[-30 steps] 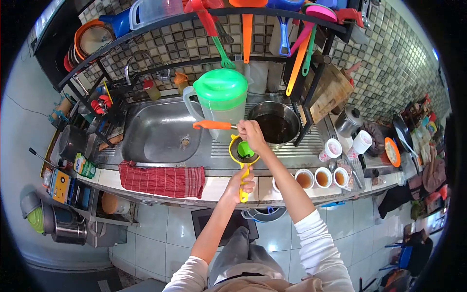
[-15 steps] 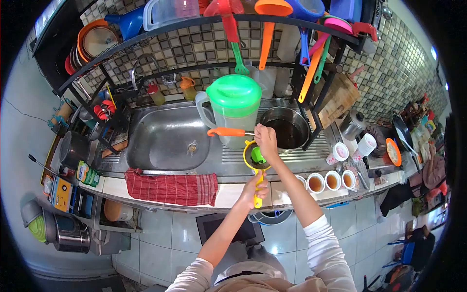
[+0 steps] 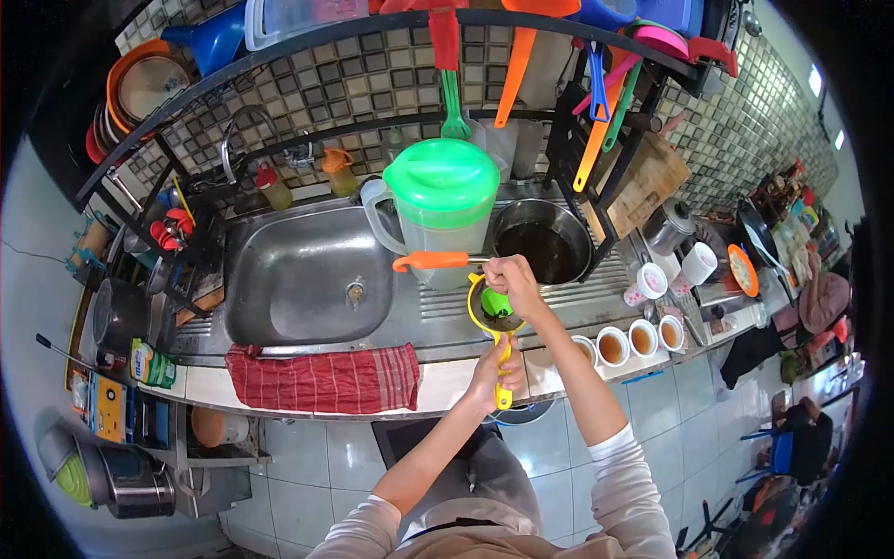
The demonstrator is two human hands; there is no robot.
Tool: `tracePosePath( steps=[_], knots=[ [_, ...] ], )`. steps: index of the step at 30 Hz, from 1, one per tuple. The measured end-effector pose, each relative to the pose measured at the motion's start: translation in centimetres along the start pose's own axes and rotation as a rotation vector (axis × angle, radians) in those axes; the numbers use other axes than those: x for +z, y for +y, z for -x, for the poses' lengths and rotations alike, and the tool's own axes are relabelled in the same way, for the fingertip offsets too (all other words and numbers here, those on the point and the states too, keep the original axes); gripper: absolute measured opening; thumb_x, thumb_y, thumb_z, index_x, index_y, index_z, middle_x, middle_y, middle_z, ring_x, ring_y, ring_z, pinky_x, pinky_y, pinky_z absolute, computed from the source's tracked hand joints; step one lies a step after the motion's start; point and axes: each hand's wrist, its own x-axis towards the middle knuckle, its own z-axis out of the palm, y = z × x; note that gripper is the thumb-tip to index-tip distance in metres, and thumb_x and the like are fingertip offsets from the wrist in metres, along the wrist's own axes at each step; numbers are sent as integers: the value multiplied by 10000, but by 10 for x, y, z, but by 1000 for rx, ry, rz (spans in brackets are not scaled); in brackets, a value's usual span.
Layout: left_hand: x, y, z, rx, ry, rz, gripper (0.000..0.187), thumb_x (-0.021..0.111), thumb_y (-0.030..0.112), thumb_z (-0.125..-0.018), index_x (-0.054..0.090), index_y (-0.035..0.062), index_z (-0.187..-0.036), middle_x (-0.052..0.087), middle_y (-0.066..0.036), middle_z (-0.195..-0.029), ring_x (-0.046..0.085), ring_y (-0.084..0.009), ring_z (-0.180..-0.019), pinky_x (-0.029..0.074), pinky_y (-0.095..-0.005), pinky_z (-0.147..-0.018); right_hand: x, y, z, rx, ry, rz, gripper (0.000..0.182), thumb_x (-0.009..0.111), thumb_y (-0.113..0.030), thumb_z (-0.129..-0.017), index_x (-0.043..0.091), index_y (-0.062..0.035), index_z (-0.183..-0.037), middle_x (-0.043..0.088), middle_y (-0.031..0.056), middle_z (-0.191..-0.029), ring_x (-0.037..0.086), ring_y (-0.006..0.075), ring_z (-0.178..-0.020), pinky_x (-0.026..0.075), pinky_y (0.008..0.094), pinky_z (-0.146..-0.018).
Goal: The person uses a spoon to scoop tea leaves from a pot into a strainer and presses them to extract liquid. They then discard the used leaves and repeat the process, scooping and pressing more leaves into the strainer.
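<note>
My left hand [image 3: 498,374] is closed round the handle of a yellow strainer [image 3: 504,397], held level over the counter's front edge. Inside the strainer lie a bright green piece [image 3: 497,305] and dark wet bits. My right hand [image 3: 515,282] grips the metal shaft of a utensil with an orange hooked handle [image 3: 433,261], which points left; its working end is hidden. Just behind stands a clear jug with a green lid [image 3: 441,182]. A metal pot [image 3: 543,244] of dark liquid sits at the right hand's far side.
Several cups of brown drink [image 3: 612,347] line the counter at right, near stacked cups [image 3: 698,261]. A steel sink [image 3: 312,270] lies left, with a red cloth [image 3: 321,378] over its front edge. Utensils hang from a black rack [image 3: 307,39] above. A person [image 3: 819,303] is at far right.
The camera view has shifted a little, so the scene sits differently in frame. Both hands keep their grips on the strainer and the orange-handled utensil, nearly in place.
</note>
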Motion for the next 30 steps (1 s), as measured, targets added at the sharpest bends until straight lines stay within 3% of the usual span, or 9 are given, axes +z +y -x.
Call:
tracePosePath(
  steps=[6,14,18,20,22,27,30],
  knots=[
    [-1,-2,0,-13,11,11,257,379,408,-899,404,154,-927,282,69,-565,213,-33,-402,195,-177,-372,-11,0,0,-7,-22,-68,411,401,-245,-820,197,-106,-491,193,-48,-476,180,70,-438,141,251,-426],
    [2,3,1,-27,38,18,261,357,395,-910,389,138,-936,270,53,-550,219,-41,-379,185,-189,-357,-12,4,6,-3,-52,-6,385,414,-265,-803,261,-77,-504,218,-43,-493,199,70,-459,151,257,-432],
    [-3,2,1,-21,-10,-9,277,397,425,-889,406,153,-940,277,65,-566,227,-33,-404,193,-181,-375,-6,3,17,-36,-12,90,389,393,-284,-811,285,-49,-521,232,-28,-493,220,87,-468,180,270,-436],
    [-4,2,1,-18,3,-15,279,404,426,-886,409,153,-944,276,66,-566,227,-31,-406,193,-180,-377,-1,2,24,-123,78,83,430,415,-262,-814,232,-68,-477,216,-27,-456,202,92,-436,166,270,-431],
    [-3,3,2,-29,10,-8,275,403,420,-889,412,152,-950,275,66,-566,231,-32,-409,192,-179,-377,-3,6,34,-77,118,64,442,411,-280,-818,237,-60,-476,225,-16,-451,214,106,-440,180,275,-440],
    [-2,6,3,-64,52,9,263,380,395,-904,414,136,-927,261,57,-561,221,-38,-395,179,-182,-352,-2,12,50,-220,169,147,419,360,-284,-827,298,-20,-507,291,32,-454,283,132,-420,205,291,-412],
    [-4,8,4,-71,38,-12,267,408,409,-890,425,148,-944,274,59,-565,246,-44,-410,195,-178,-375,5,3,49,-261,186,198,441,377,-289,-830,263,-36,-487,248,17,-439,240,147,-412,192,284,-432]
  ],
)
